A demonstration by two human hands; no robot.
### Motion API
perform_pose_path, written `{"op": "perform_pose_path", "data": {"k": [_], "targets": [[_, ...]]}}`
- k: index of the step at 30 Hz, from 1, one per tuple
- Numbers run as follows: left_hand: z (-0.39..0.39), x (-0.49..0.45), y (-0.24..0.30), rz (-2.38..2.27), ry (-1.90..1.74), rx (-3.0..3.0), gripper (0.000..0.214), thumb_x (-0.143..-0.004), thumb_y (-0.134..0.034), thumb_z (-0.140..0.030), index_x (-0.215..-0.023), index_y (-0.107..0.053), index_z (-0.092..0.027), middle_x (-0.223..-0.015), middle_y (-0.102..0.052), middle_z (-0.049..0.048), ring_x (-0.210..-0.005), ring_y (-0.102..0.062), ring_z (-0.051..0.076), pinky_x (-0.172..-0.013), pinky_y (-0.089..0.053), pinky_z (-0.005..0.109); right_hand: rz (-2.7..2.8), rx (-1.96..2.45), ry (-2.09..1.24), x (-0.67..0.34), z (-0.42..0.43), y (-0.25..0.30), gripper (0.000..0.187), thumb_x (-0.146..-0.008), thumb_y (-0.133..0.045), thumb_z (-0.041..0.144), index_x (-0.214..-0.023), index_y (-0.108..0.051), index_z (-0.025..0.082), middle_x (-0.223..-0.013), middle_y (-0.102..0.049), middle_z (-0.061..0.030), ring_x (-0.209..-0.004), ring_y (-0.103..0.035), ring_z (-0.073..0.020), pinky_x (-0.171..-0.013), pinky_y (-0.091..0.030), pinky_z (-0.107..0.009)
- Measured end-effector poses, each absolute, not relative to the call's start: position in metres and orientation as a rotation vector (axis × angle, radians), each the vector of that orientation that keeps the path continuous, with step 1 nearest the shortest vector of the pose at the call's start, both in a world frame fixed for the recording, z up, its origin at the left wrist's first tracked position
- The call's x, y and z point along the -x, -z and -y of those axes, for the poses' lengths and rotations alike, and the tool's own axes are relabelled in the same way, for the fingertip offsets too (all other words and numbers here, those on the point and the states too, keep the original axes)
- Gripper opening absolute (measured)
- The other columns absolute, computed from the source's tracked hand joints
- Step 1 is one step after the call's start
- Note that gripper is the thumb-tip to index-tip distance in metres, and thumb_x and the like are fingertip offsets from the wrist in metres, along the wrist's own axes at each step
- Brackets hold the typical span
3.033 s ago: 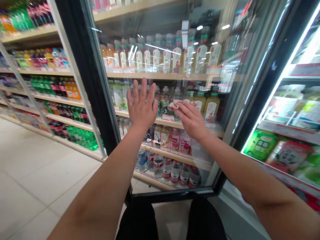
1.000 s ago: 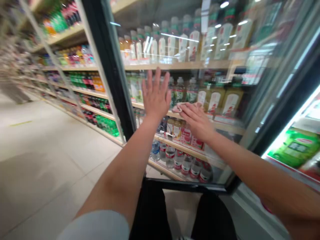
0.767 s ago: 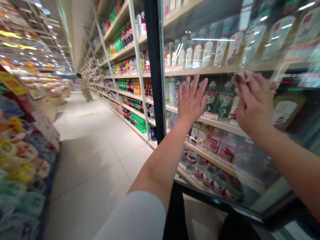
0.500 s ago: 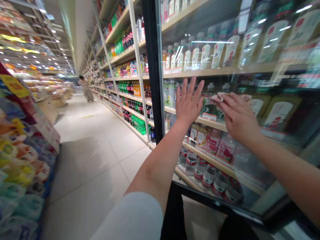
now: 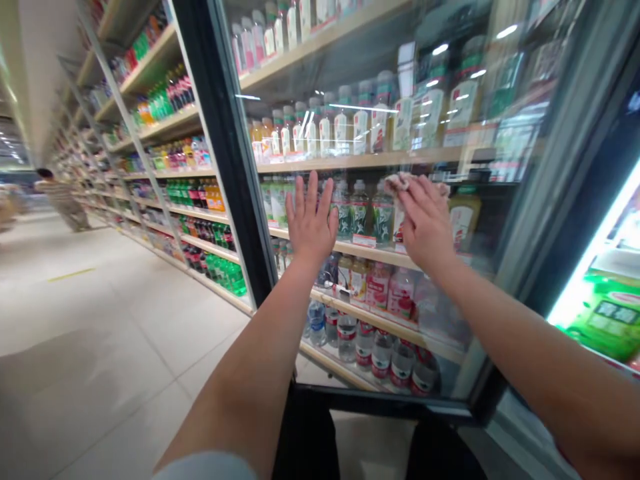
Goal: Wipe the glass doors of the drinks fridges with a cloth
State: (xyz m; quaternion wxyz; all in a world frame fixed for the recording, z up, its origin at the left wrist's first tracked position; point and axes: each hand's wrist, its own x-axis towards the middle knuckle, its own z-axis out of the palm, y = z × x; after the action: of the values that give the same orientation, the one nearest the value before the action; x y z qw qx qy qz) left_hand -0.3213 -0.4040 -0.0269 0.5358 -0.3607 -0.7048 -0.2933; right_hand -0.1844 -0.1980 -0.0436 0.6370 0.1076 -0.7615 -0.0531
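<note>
A glass door (image 5: 450,313) in a dark frame fills the middle of the head view, with shelves of bottles showing through it. Flat against the glass, fingers spread, my left hand (image 5: 313,223) holds nothing. To its right, my right hand (image 5: 425,223) presses a crumpled pale, patterned cloth (image 5: 399,183) to the pane. Its fingers lie over the cloth and hide part of it.
Left of the door, long shelves (image 5: 200,220) of drink bottles run down an aisle with a pale tiled floor (image 5: 115,333). A person (image 5: 63,200) stands far down it. Green packages (image 5: 607,317) sit in a lit case at the right.
The view has swung right, so the door and both hands appear further left. The lit case has come into sight. My left hand stays spread on the glass; my right keeps the cloth.
</note>
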Motion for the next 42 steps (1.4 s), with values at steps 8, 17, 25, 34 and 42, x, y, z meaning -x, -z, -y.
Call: {"op": "perform_pose_path", "data": {"k": [8, 17, 25, 34, 42], "targets": [[0.404, 0.322, 0.028, 1.637, 0.702, 0.872, 0.060, -0.098, -0.044, -0.031, -0.158, -0.040, -0.026, -0.169, -0.026, 0.0028, -0.160, -0.005, 0.026, -0.131, -0.003, 0.055, 1.948, -0.657, 0.404, 0.183, 0.197, 0.109, 0.068, -0.095, -0.044, 0.005, -0.156, -0.040, 0.033, -0.153, -0.055, 0.0015, -0.152, -0.035, -0.0145, -0.129, -0.034, -0.045], [0.402, 0.330, 0.029, 1.611, 0.722, 0.877, 0.061, -0.098, -0.046, -0.032, -0.158, -0.038, -0.031, -0.170, -0.024, -0.0016, -0.160, -0.004, 0.024, -0.131, -0.002, 0.055, 1.702, -0.264, 0.212, 0.187, 0.192, 0.058, 0.067, -0.097, -0.040, 0.009, -0.160, -0.033, 0.032, -0.159, -0.048, -0.0042, -0.154, -0.034, -0.0238, -0.124, -0.036, -0.058], [0.403, 0.329, 0.028, 1.615, 0.741, 0.899, 0.062, -0.096, -0.048, -0.031, -0.158, -0.039, -0.030, -0.170, -0.024, -0.0005, -0.160, -0.005, 0.026, -0.131, -0.002, 0.057, 1.759, -0.288, 0.277, 0.181, 0.186, 0.050, 0.064, -0.098, -0.044, 0.010, -0.158, -0.038, 0.031, -0.157, -0.051, -0.0035, -0.153, -0.037, -0.0225, -0.127, -0.033, -0.056], [0.402, 0.330, 0.028, 1.592, 0.780, 0.924, 0.064, -0.095, -0.049, -0.034, -0.158, -0.039, -0.030, -0.169, -0.025, -0.0019, -0.160, -0.004, 0.025, -0.130, 0.000, 0.058, 1.989, -0.553, 0.411, 0.178, 0.192, 0.092, 0.067, -0.098, -0.048, 0.009, -0.158, -0.036, 0.034, -0.152, -0.057, -0.0023, -0.149, -0.042, -0.0188, -0.124, -0.038, -0.052], [0.402, 0.329, 0.027, 1.603, 0.785, 0.919, 0.063, -0.095, -0.049, -0.032, -0.157, -0.040, -0.031, -0.170, -0.025, -0.0008, -0.160, -0.007, 0.028, -0.131, 0.000, 0.057, 1.752, -0.211, 0.225, 0.179, 0.182, 0.038, 0.070, -0.098, -0.040, 0.008, -0.162, -0.027, 0.031, -0.163, -0.043, -0.0033, -0.156, -0.029, -0.0251, -0.128, -0.030, -0.057]]}}
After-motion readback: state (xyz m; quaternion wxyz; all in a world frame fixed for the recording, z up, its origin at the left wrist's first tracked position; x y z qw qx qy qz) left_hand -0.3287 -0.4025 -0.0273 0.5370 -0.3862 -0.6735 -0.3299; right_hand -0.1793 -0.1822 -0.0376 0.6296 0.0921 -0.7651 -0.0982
